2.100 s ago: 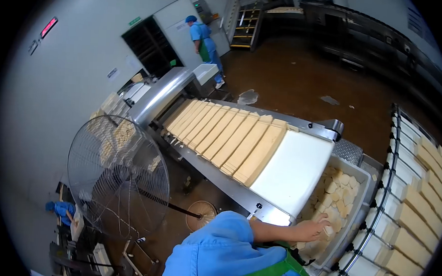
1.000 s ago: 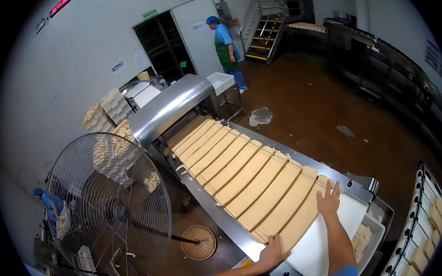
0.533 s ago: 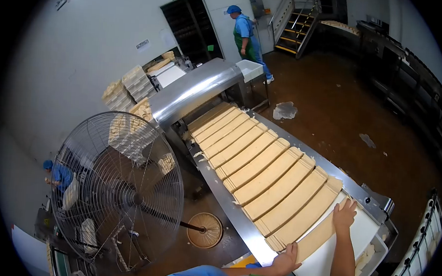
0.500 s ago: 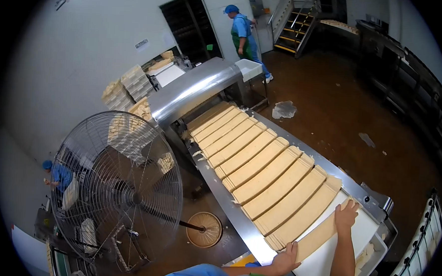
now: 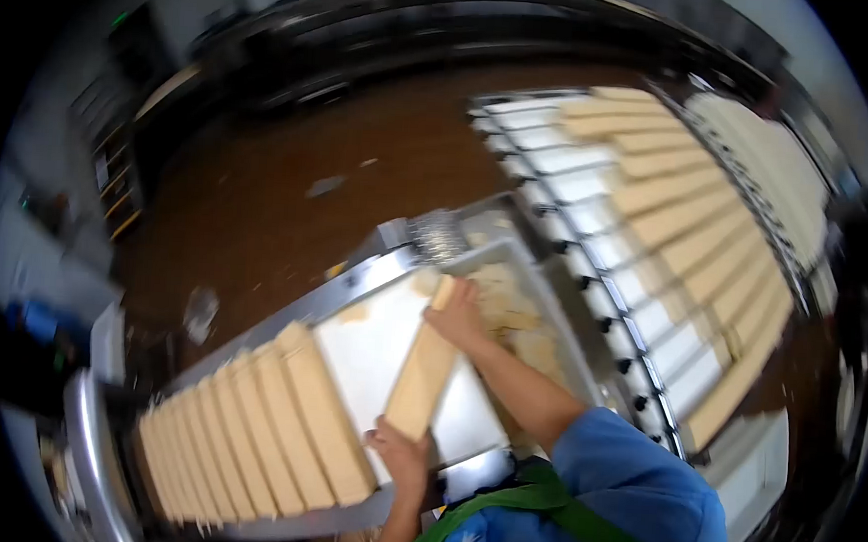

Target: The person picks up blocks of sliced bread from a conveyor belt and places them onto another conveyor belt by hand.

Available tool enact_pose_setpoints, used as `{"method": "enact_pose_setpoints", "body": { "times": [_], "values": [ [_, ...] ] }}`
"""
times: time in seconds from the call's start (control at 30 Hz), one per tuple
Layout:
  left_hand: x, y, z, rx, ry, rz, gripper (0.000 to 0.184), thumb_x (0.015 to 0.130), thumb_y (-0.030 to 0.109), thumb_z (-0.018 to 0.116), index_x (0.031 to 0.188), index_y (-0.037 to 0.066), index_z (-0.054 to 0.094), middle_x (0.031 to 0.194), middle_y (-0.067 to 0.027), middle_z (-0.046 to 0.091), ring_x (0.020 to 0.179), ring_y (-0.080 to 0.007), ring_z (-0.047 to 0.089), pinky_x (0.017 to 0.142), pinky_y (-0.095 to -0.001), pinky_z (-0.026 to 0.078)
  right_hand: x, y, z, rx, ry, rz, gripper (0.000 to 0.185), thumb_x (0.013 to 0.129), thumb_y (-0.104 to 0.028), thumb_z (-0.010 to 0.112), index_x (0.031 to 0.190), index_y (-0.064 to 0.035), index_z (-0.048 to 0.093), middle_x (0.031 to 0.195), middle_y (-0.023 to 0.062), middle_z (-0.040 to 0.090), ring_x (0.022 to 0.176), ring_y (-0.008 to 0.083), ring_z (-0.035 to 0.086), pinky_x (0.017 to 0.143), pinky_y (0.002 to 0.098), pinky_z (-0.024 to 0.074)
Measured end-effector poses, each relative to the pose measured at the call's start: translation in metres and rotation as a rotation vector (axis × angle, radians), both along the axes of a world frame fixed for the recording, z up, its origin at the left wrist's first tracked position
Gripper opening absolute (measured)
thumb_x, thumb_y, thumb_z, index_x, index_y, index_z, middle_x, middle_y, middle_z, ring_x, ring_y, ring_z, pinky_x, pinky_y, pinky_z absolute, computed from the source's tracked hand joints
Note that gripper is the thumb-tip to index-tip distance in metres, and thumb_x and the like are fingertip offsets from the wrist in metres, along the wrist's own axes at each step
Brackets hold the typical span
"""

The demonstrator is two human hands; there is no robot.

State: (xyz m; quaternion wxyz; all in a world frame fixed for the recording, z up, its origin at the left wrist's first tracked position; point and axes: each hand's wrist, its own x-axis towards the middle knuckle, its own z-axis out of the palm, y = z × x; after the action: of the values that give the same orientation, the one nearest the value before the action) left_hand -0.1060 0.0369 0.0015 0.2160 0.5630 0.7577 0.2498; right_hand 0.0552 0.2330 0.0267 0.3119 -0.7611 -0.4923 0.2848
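A long, pale dough strip [image 5: 421, 373] is lifted slantwise over the white conveyor belt [image 5: 362, 341]. At its near end my left hand [image 5: 402, 458] grips it. The far end is in my right hand [image 5: 458, 316], fingers wrapped around its edge. Left of my hands, a row of similar layered dough strips [image 5: 279, 425] lies side by side on the belt. Beyond my right hand, a grey bin [image 5: 550, 311] contains dough scraps [image 5: 508, 314].
To the right stands a wide rack [image 5: 606, 270] with white slats, carrying many overlapping dough strips [image 5: 697, 221]. A white tub [image 5: 753, 464] sits below it. The metal machine hood [image 5: 91, 449] is at lower left. Plastic scraps [image 5: 200, 315] lie on the brown floor.
My view has swung to the right, bringing the slatted rack into sight and taking the fan out. Both hands have lifted the end dough strip away from the row, toward the rack side.
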Motion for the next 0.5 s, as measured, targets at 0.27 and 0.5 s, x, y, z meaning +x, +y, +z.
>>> {"method": "enact_pose_setpoints", "body": {
  "times": [0.27,0.5],
  "values": [
    [0.14,0.1,0.067,0.362,-0.068,-0.148,0.081,0.073,-0.006,0.061,0.143,0.005,0.02,0.138,-0.037,-0.009,0.127,-0.0528,0.021,0.106,-0.046,0.029,0.197,0.033,0.065,0.38,0.053,-0.31,0.076,0.074,-0.036,0.066,0.129,-0.0028,0.025,0.122,0.0264,0.033,0.107,0.0464,0.047,0.091,0.0499,0.0423],
    [0.255,0.21,0.103,0.543,-0.134,-0.297,0.077,0.074,-0.005,0.063,0.141,0.006,0.028,0.145,-0.0292,0.001,0.132,-0.0467,0.02,0.109,-0.0447,0.026,0.346,0.126,0.091,0.422,0.154,-0.396,0.082,0.074,-0.043,0.064,0.131,0.0,0.024,0.126,0.0286,0.033,0.113,0.0438,0.044,0.095,0.0464,0.0409]
  ]
}}
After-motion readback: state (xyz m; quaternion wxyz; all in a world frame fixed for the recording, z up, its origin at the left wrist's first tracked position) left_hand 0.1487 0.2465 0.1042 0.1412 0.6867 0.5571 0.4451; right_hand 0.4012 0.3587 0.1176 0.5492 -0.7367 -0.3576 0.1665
